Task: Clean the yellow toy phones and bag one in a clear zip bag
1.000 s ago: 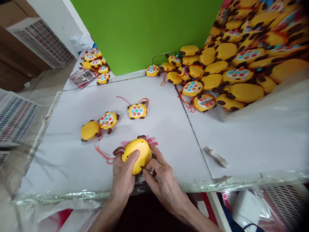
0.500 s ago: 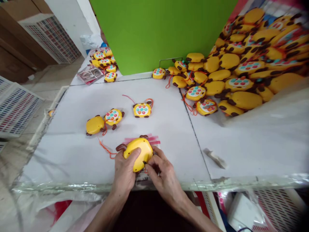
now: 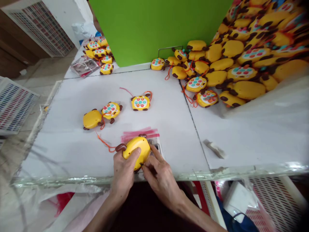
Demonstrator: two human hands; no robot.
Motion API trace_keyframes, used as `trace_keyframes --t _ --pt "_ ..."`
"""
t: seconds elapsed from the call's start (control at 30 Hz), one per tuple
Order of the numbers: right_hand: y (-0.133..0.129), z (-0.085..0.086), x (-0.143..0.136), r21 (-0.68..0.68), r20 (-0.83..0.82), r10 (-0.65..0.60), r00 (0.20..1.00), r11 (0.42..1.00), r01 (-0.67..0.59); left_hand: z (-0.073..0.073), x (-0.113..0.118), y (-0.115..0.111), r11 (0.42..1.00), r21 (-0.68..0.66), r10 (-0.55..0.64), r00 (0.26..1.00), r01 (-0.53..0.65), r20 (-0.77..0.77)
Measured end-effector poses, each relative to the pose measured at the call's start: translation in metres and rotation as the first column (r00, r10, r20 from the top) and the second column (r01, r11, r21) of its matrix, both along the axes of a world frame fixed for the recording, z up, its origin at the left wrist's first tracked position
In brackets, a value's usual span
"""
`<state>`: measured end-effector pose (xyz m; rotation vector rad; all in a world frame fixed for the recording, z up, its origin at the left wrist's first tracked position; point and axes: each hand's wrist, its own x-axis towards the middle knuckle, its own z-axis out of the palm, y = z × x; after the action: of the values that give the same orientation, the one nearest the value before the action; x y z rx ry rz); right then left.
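My left hand (image 3: pixel 124 170) is closed around a yellow animal-shaped toy (image 3: pixel 135 148) with brown feet, its plain back turned up and the thumb pressed on it. At the toy's lower right edge, the fingers of my right hand (image 3: pixel 160 174) are pinched together beside a small dark piece (image 3: pixel 141 164); whether they grip it is too small to tell. An orange cord (image 3: pixel 105 143) trails left from my left hand. Under the toy lies a clear bag with a pink strip (image 3: pixel 142 132). Beyond it rest a face-up toy (image 3: pixel 140 103), another face-up toy (image 3: pixel 111 110) and a back-up toy (image 3: pixel 92 119).
A large heap of the same toys (image 3: pixel 246 88) fills the right back, against a green panel (image 3: pixel 156 29). A smaller group of toys (image 3: pixel 99 52) sits at the far left near a packed clear bag (image 3: pixel 84 66). A crumpled strip (image 3: pixel 214 149) lies on the white table (image 3: pixel 178 129).
The view has shifted slightly. My hands and the toy keep nearly the same hold, with my right fingers a little lower on its edge. More of the bag beneath now shows.
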<state>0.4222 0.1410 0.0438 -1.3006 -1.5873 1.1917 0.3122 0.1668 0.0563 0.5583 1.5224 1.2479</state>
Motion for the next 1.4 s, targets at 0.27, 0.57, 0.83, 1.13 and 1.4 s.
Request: trace_keyframes --t 0.27,0.57,0.83,1.13,1.4 --pt "-0.009 -0.010 -0.003 0.016 -0.032 0.013 0.999 1.000 -0.012 -0.005 -0.007 -0.014 0.998 -0.010 -0.059 0.995 0.058 -0.080" --pt "-0.019 -0.014 0.000 -0.054 -0.028 0.126 0.992 0.990 -0.127 -0.010 -0.009 -0.037 0.994 -0.108 -0.009 0.992 -0.005 -0.122" --pt "-0.027 -0.013 0.001 -0.065 -0.016 0.160 0.987 0.985 -0.161 -0.006 -0.007 -0.055 0.979 -0.183 0.042 0.972 -0.086 -0.233" --pt "-0.032 -0.009 0.003 -0.097 -0.043 0.189 0.981 0.977 -0.192 -0.013 -0.006 -0.060 0.980 -0.165 0.081 0.982 -0.109 -0.169" --pt "-0.034 -0.016 0.004 -0.050 -0.046 0.156 0.987 0.986 -0.158 -0.017 -0.007 -0.065 0.978 -0.164 0.100 0.978 -0.131 -0.184"
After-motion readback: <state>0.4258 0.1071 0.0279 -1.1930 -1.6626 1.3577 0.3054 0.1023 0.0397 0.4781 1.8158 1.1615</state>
